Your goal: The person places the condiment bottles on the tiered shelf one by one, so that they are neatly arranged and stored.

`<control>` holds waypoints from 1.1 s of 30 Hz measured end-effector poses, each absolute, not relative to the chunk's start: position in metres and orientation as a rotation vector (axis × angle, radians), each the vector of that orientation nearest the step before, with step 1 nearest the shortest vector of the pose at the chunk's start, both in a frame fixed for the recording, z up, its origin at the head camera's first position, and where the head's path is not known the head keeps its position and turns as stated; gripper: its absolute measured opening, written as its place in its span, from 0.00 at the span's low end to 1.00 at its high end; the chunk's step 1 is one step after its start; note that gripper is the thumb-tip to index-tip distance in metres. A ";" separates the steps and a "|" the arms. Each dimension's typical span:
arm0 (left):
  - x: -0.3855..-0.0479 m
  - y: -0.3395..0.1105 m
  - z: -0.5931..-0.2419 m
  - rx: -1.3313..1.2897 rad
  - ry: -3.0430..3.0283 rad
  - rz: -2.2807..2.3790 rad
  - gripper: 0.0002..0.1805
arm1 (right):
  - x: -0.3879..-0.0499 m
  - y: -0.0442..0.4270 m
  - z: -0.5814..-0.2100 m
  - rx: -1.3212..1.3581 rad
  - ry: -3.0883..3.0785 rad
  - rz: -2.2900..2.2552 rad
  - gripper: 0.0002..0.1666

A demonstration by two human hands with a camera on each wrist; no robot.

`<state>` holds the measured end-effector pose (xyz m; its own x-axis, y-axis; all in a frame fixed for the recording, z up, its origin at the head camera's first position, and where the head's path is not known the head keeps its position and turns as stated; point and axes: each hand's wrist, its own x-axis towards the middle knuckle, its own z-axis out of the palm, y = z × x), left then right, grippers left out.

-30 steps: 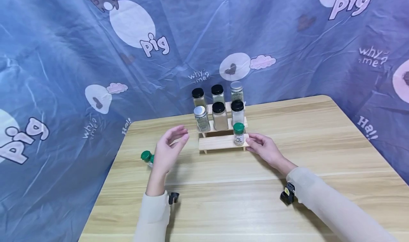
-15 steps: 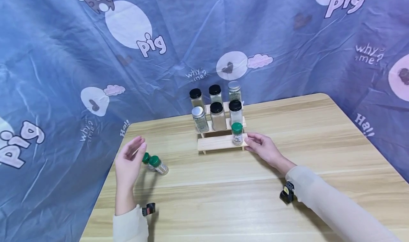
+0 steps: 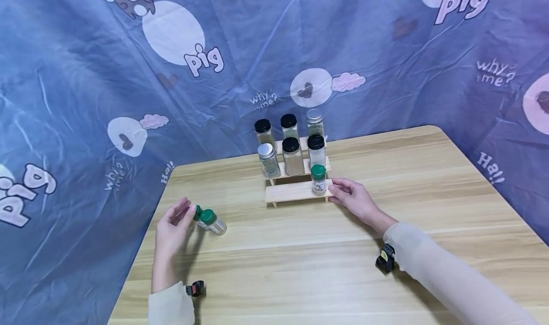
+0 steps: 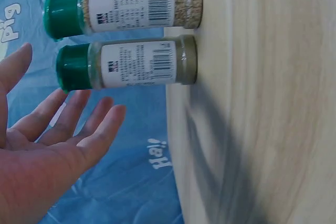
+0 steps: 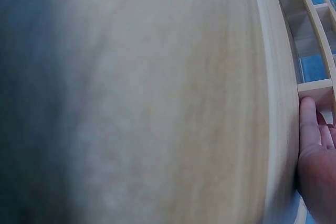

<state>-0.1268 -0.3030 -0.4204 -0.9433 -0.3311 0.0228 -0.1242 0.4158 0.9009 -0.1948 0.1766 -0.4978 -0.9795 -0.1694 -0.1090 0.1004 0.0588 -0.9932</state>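
My left hand (image 3: 171,227) hovers at the left, fingers spread and loosely bent, beside two green-capped spice jars standing on the table. One jar (image 3: 215,223) holds tan grains; the other jar (image 4: 139,64), with brownish-green contents, is nearer the fingertips. In the left wrist view, that hand (image 4: 58,150) holds nothing. My right hand (image 3: 358,203) grips the right end of a three-step wooden spice rack (image 3: 287,192), thumb at the lowest step's edge. The right wrist view shows fingers (image 5: 311,124) against the rack's end. A green-capped jar (image 3: 319,179) stands on that step's right side.
Black- and silver-capped jars fill the upper steps, including a silver-capped jar (image 3: 269,161) and a black-capped jar (image 3: 293,158). A blue patterned cloth (image 3: 240,44) hangs behind the wooden table (image 3: 291,268).
My left hand has moved left from near the rack, then lowered slightly beside the two green-capped jars, uncovering them. My right hand stays at the rack's end.
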 end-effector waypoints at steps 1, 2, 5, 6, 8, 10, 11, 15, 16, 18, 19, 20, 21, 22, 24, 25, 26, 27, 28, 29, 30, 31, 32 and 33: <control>-0.128 -0.303 -0.422 0.406 -2.479 -1.554 0.32 | -0.195 0.177 -0.498 -0.075 2.130 -2.032 0.33; -0.129 -0.303 -0.424 0.410 -2.486 -1.558 0.32 | -0.195 0.177 -0.498 -0.077 2.129 -2.033 0.33; -0.130 -0.304 -0.429 0.429 -2.520 -1.537 0.32 | -0.195 0.177 -0.499 -0.076 2.118 -2.040 0.33; -0.130 -0.304 -0.430 0.431 -2.535 -1.528 0.31 | -0.195 0.177 -0.499 -0.078 2.117 -2.040 0.34; -0.131 -0.304 -0.433 0.433 -2.559 -1.510 0.31 | -0.195 0.177 -0.499 -0.080 2.122 -2.035 0.34; -0.132 -0.305 -0.435 0.424 -2.570 -1.499 0.31 | -0.195 0.177 -0.498 -0.081 2.132 -2.027 0.34; -0.132 -0.305 -0.436 0.415 -2.572 -1.494 0.31 | -0.195 0.177 -0.498 -0.080 2.138 -2.022 0.34; -0.133 -0.304 -0.439 0.368 -2.589 -1.456 0.29 | -0.196 0.178 -0.498 -0.076 2.151 -2.014 0.34; -0.133 -0.303 -0.440 0.357 -2.593 -1.441 0.29 | -0.196 0.178 -0.498 -0.075 2.150 -2.015 0.34; -0.133 -0.302 -0.440 0.346 -2.602 -1.412 0.28 | -0.196 0.177 -0.498 -0.073 2.149 -2.015 0.34; -0.133 -0.302 -0.441 0.344 -2.608 -1.397 0.28 | -0.196 0.177 -0.498 -0.072 2.148 -2.017 0.34; -0.133 -0.301 -0.441 0.348 -2.613 -1.380 0.28 | -0.195 0.177 -0.498 -0.069 2.145 -2.019 0.34; -0.133 -0.301 -0.440 0.352 -2.615 -1.367 0.28 | -0.195 0.177 -0.498 -0.067 2.140 -2.023 0.34; -0.132 -0.300 -0.440 0.354 -2.618 -1.350 0.28 | -0.195 0.177 -0.498 -0.065 2.136 -2.026 0.33; -0.133 -0.299 -0.438 0.358 -2.618 -1.336 0.28 | -0.195 0.177 -0.499 -0.062 2.129 -2.031 0.33; -0.133 -0.298 -0.437 0.355 -2.612 -1.336 0.28 | -0.195 0.177 -0.499 -0.061 2.126 -2.033 0.33; -0.134 -0.298 -0.435 0.347 -2.600 -1.350 0.28 | -0.195 0.177 -0.499 -0.061 2.124 -2.036 0.33; -0.134 -0.297 -0.433 0.340 -2.589 -1.360 0.27 | -0.195 0.177 -0.499 -0.061 2.123 -2.038 0.33; -0.135 -0.296 -0.430 0.333 -2.577 -1.373 0.27 | -0.195 0.177 -0.499 -0.062 2.123 -2.039 0.33; -0.135 -0.295 -0.427 0.329 -2.561 -1.393 0.27 | -0.195 0.177 -0.499 -0.061 2.122 -2.040 0.33; -0.136 -0.295 -0.423 0.324 -2.547 -1.411 0.27 | -0.195 0.177 -0.499 -0.060 2.121 -2.042 0.33; -0.136 -0.293 -0.420 0.313 -2.531 -1.418 0.27 | -0.195 0.177 -0.499 -0.062 2.120 -2.043 0.33; -0.136 -0.292 -0.415 0.301 -2.517 -1.421 0.27 | -0.195 0.177 -0.499 -0.064 2.119 -2.045 0.33; -0.136 -0.291 -0.410 0.293 -2.513 -1.409 0.27 | -0.195 0.177 -0.499 -0.067 2.118 -2.046 0.33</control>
